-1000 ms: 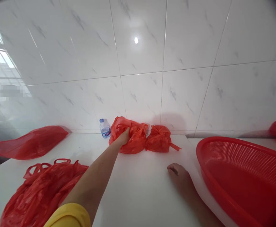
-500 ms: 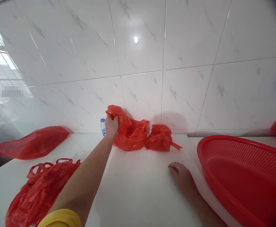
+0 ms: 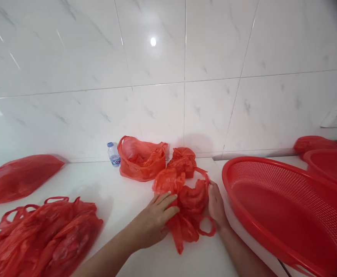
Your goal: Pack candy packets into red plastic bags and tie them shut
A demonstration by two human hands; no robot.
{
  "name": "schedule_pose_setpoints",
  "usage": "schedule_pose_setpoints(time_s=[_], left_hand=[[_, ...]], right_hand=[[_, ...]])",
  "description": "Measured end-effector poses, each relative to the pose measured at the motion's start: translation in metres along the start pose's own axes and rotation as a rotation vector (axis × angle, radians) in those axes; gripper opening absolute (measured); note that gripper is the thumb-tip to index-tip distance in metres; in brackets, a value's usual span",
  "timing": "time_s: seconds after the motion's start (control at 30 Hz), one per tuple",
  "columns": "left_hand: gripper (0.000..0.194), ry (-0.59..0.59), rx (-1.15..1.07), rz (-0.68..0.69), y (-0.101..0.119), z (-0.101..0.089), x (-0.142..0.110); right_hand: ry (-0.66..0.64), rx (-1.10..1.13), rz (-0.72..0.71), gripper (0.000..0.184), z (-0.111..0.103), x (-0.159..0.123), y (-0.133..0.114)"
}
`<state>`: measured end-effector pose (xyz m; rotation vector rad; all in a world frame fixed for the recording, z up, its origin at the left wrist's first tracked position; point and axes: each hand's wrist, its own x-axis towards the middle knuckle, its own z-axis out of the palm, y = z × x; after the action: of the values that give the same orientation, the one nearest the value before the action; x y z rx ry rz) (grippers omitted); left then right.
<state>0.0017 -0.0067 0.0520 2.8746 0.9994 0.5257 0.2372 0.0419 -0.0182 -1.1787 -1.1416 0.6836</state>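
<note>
Grips both on crumpled red plastic bag, mid-tabletop

Left grip point(image 3: 158, 219) lies over the left side of a crumpled, thin red plastic carrier bag point(image 3: 193, 200); fingers mostly straight and slightly spread, thumb not clearly visible, so can't tell if any plastic is pinched. Right grip point(image 3: 216, 202) is at the bag's right edge, by a strip of plastic; fingertips partly hidden, can't tell how far closed. Bag sits between the two hands, low over the white, smooth tabletop point(image 3: 122, 200); one handle loop sticks out lower right, a pointed end hangs toward the wearer.

Behind the bag, near the wall: small, bunched red plastic bundle point(image 3: 182, 159); can't tell if it touches the bag. Left of that bundle, upright red plastic bag with open mouth point(image 3: 138, 171), crumpled red plastic showing inside. Just beside it, on its left: small clear plastic bottle with blue cap point(image 3: 113, 154), standing.

Near left: large, loose heap of red plastic bags point(image 3: 50, 238), handle loops up at its back edge. Beyond the heap, far left: long, puffed red plastic bag point(image 3: 24, 177) lying down.

Right of right grip: big oval red plastic basket with perforated sides point(image 3: 284, 215). Farther right, second red plastic basket point(image 3: 330, 165), cut by the frame edge. Back: white, grey-veined tile wall point(image 3: 157, 111).
</note>
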Motion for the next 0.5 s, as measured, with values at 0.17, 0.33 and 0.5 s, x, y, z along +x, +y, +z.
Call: schedule_pose_setpoints(time_s=[0.17, 0.33, 0.5], left_hand=[[0.073, -0.159, -0.241, -0.098, 0.011, -0.016, -0.005], [0.070, -0.147, -0.227, -0.131, 0.002, 0.003, 0.000], [0.019, -0.080, -0.198, -0.187, -0.016, 0.026, -0.010]], right_hand=[[-0.068, -0.003, 0.032, 0.048, 0.004, 0.002, 0.000], [-0.212, -0.050, 0.061, 0.040, 0.008, 0.003, 0.010], [-0.081, -0.176, 0.041, 0.027, 0.003, 0.008, 0.018]])
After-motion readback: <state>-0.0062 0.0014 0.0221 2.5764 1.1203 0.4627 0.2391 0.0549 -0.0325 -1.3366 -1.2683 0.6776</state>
